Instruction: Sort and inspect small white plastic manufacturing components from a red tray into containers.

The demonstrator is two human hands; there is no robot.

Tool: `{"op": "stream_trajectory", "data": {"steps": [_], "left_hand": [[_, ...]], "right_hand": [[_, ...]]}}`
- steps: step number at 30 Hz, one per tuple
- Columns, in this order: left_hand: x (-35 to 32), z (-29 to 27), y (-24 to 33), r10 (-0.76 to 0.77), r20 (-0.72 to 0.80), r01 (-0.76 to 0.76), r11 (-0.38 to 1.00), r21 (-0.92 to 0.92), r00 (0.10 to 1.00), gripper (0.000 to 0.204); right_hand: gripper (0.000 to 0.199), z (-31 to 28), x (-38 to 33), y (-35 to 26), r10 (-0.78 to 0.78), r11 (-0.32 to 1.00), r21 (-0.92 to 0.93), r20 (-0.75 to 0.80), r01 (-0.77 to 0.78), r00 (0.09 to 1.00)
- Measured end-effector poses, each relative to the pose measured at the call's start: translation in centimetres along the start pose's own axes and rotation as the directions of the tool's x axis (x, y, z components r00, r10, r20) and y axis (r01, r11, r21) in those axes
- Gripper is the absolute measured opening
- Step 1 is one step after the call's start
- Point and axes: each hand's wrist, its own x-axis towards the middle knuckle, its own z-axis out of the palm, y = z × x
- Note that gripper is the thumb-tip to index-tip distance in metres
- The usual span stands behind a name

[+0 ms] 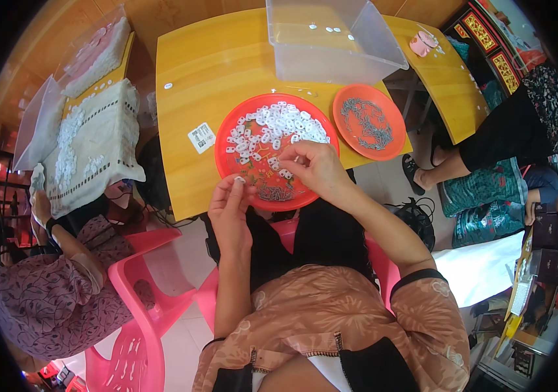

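Note:
A large red plate sits at the near edge of a yellow table, holding several small white plastic pieces and a little heap of thin metal parts. My left hand hovers at the plate's near rim, pinching one small white piece in its fingertips. My right hand rests over the plate's right side, its fingers closed on small parts among the white pieces.
A smaller red plate with metal springs lies to the right. Behind it stands a clear plastic bin. A person in a patterned top sits at left on a pink chair beside a cloth-covered table of white pieces. Another person sits at right.

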Motion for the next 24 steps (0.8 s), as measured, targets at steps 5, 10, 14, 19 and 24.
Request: {"op": "stream_trajectory", "data": {"steps": [5, 10, 14, 19, 24], "left_hand": [[0.4, -0.6, -0.1, -0.004, -0.008, 0.004, 1.0, -0.024, 1.0, 0.012], [0.1, -0.3, 0.1, -0.005, -0.007, 0.005, 1.0, -0.006, 1.0, 0.012], [0.1, -0.3, -0.1, -0.008, 0.012, 0.008, 1.0, 0.0, 1.0, 0.012], [0.1, -0.3, 0.0, -0.008, 0.0, 0.008, 1.0, 0.01, 1.0, 0.012], [0.1, -0.2, 0.1, -0.004, -0.002, 0.004, 1.0, 0.017, 1.0, 0.012]], "right_hand": [[0.009, -0.2, -0.9, 0.9, -0.049, 0.968, -0.238, 0.153, 0.084, 0.987], [0.012, 0.0, -1.1, 0.3, 0.065, 0.851, -0.513, 0.32, 0.115, 0.945], [0.012, 0.3, 0.3, 1.5, -0.008, 0.861, -0.495, 0.21, 0.114, 0.978], [0.01, -1.5, 0.5, 0.9, 0.014, 0.87, -0.489, 0.143, 0.059, 0.99], [0.008, -2.0, -0.7, 1.1, 0.066, 0.88, -0.473, 0.193, 0.034, 0.979]]}}
